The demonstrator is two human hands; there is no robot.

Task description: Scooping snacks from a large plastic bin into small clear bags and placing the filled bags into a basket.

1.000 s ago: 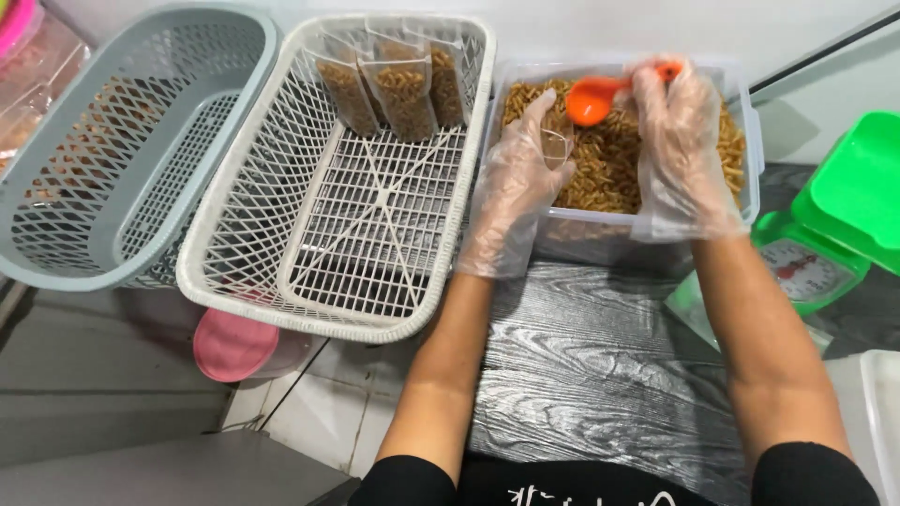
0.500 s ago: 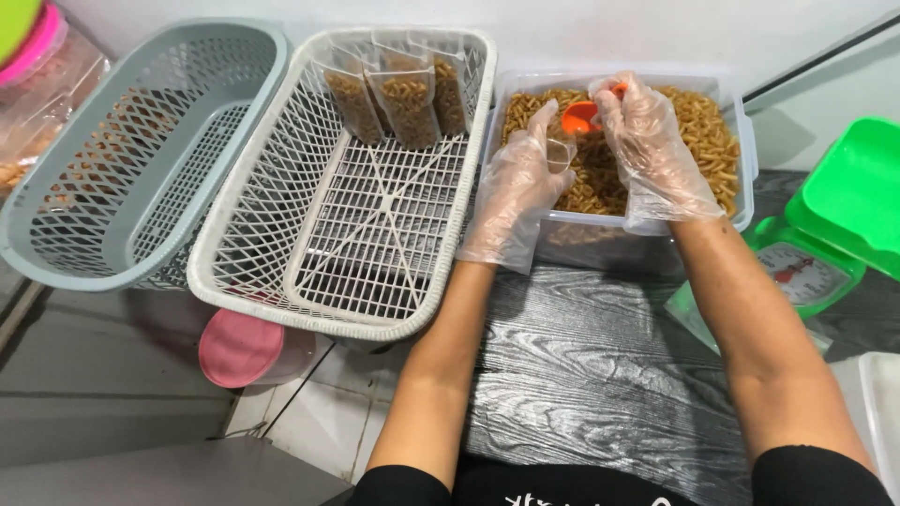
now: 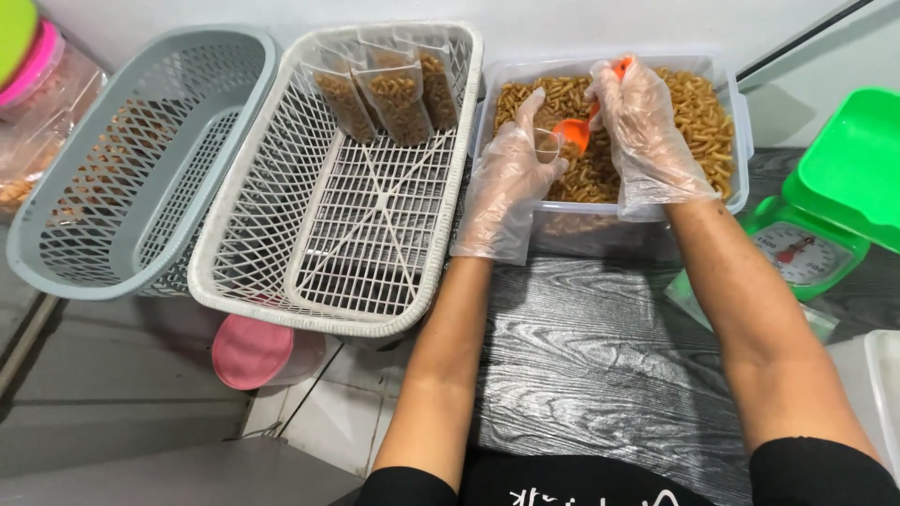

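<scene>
The right hand point(image 3: 647, 131), in a thin clear glove, has its fingers closed around the handle of a small orange scoop point(image 3: 579, 126). The bowl of the scoop tips down and to the left, toward the other hand. The left hand point(image 3: 506, 183), in the same kind of glove, pinches a small clear bag point(image 3: 548, 150) between thumb and fingers, just under the scoop. The bag is hard to see against the glove, so how full it is cannot be told.

Both hands are over a clear plastic tub point(image 3: 727, 94) full of brown curly snacks point(image 3: 694, 112). The tub sits at the far side of a dark wood-grain table point(image 3: 600, 356).

Just left of the tub is a white mesh basket point(image 3: 234, 281). Three small filled bags point(image 3: 394, 94) of the same brown snacks lean against its far wall. The rest of this basket shows only its bottom grid.

Further left, touching the white one, is a grey mesh basket point(image 3: 56, 272). Under the white basket, lower down, a round pink lid point(image 3: 251, 349) peeks out.

To the right of the tub stands a green kitchen scale point(image 3: 802, 253) with a round dial. A green tray point(image 3: 853, 159) rests on top of it. At the near right edge a bit of a white tray point(image 3: 886, 394) shows.
</scene>
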